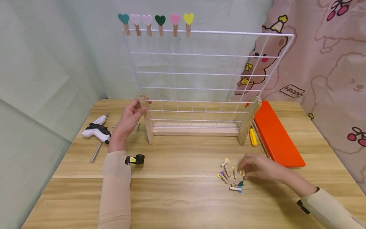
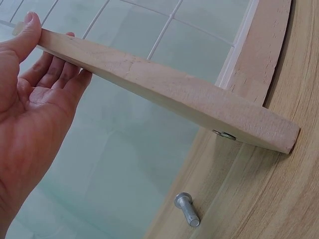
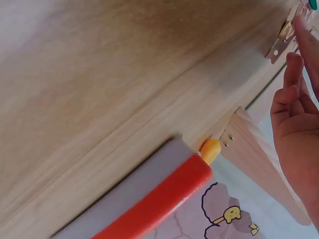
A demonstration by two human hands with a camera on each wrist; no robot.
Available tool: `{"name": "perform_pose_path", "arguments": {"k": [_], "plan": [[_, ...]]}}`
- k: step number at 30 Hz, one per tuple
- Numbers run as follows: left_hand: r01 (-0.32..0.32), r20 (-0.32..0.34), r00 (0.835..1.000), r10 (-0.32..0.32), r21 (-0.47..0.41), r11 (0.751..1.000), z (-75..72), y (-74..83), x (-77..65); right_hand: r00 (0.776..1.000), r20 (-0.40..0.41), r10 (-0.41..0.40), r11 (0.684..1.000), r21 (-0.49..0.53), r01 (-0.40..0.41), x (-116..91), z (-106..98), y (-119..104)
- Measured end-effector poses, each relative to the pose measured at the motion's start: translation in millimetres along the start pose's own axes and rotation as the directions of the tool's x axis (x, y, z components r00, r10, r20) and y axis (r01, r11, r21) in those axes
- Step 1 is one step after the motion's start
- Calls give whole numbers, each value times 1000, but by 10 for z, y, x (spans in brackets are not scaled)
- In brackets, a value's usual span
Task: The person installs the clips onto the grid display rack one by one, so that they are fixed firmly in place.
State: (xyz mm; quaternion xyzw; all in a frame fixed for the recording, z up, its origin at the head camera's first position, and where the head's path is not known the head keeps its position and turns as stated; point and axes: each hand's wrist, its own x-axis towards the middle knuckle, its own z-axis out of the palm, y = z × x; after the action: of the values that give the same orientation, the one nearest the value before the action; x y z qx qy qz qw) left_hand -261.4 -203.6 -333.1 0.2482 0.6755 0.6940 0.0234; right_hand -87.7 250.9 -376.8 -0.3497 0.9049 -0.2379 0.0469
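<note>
My left hand (image 1: 130, 119) grips the upper part of the left wooden post (image 2: 164, 89) of a white wire grid rack (image 1: 200, 74). Thumb and fingers lie on either side of that post. Small wooden clothespins (image 1: 223, 178) with coloured hearts lie in a loose cluster on the table. At the cluster's right edge my right hand (image 1: 263, 167) reaches down, its thumb and index finger apart around a yellow-heart clothespin (image 1: 242, 173). A clothespin (image 3: 280, 45) shows by the fingertips in the right wrist view. Several heart clothespins (image 1: 160, 24) stand clipped along the rack's top wire, left half.
To the left lie a white glue gun (image 1: 98, 130) with a black cord and a long bolt (image 1: 95, 152). A short bolt (image 2: 187, 209) is near the left post. On the right are a red case (image 1: 277, 135) and a yellow-handled tool (image 1: 253, 136).
</note>
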Motion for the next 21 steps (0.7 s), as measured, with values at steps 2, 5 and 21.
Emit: {"name": "perform_pose_path", "arguments": {"k": [2,5,21], "plan": [[0,2,1000,0,-4,1000,6,-5,1,999,-7,-37,999,9,37,-20,0,2],[-2,0,1000,2,-3,1000,14,-4,2,997,-22,-71,997,7,71,-29,11,13],[5,0,1000,-5,24,1000,11,3,-5,965,-76,-251,944,-241,226,-3,35,15]]}}
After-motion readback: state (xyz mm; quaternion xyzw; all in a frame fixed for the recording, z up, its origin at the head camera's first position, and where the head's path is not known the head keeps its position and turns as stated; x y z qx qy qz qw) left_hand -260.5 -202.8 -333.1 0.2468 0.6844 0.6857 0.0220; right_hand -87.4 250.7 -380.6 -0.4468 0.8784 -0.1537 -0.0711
